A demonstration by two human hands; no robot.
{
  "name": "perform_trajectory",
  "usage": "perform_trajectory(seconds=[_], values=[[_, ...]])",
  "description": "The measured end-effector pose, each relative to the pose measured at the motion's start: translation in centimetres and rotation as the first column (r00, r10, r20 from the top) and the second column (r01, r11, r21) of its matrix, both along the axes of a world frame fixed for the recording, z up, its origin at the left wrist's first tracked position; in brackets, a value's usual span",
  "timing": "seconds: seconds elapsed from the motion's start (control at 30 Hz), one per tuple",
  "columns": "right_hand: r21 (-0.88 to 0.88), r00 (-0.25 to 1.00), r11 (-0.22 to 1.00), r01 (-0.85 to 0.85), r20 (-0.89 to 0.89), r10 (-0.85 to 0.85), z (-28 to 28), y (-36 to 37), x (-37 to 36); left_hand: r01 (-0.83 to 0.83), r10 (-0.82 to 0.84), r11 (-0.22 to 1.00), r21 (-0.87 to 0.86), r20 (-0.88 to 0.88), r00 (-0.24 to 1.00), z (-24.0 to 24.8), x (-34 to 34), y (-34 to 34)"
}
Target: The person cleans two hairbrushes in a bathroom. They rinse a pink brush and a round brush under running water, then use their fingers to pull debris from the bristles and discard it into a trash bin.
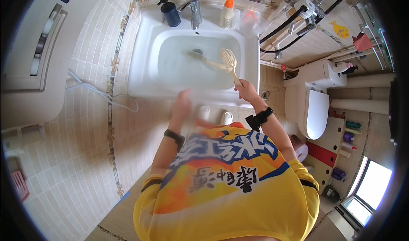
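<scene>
My right hand [246, 90] is closed round the handle of a cream hairbrush [229, 61]. The brush is held up over the right side of a white washbasin [142, 49], its bristle head toward the far side. Cloudy water [179, 70] stands in the basin. A second pale brush [211, 63] lies in the water beside the drain, partly blurred by it. In front of the basin's near edge, my left hand [182, 105] is smeared by motion, so its fingers cannot be made out.
On the basin's back ledge stand a dark pump bottle [168, 13], a chrome faucet [195, 13] and an orange-topped pump bottle [227, 11]. A black hose [284, 30] hangs at the right, above a white toilet [313, 100]. A pale cable [100, 94] runs along the left wall.
</scene>
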State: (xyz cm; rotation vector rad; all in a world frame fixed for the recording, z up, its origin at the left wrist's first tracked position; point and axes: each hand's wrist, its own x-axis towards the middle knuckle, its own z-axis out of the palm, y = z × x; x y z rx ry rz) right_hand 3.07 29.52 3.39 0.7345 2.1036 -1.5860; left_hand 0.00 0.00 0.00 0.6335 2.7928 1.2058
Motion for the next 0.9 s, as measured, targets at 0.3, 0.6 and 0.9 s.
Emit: perform_trajectory(seconds=[0.3, 0.6, 0.9], values=[[0.154, 0.986, 0.988, -0.027, -0.156, 0.051, 0.3, 0.6, -0.3, -0.024, 0.025, 1.000, 0.013, -0.065, 0.998, 0.7, 0.2, 0.6], [-0.085, 0.931, 0.994, 0.063, -0.354, -0.089, -0.7, 2.7, 0.9, -0.402, 0.434, 0.900, 0.170, -0.451, 0.780, 13.1, -0.2, -7.2], [-0.016, 0.909, 0.999, -0.028, -0.415, 0.019, 2.9, 1.4, 1.6, -0.658, 0.543, 0.498, 0.564, -0.795, -0.271, 36.8, 6.2, -17.2]])
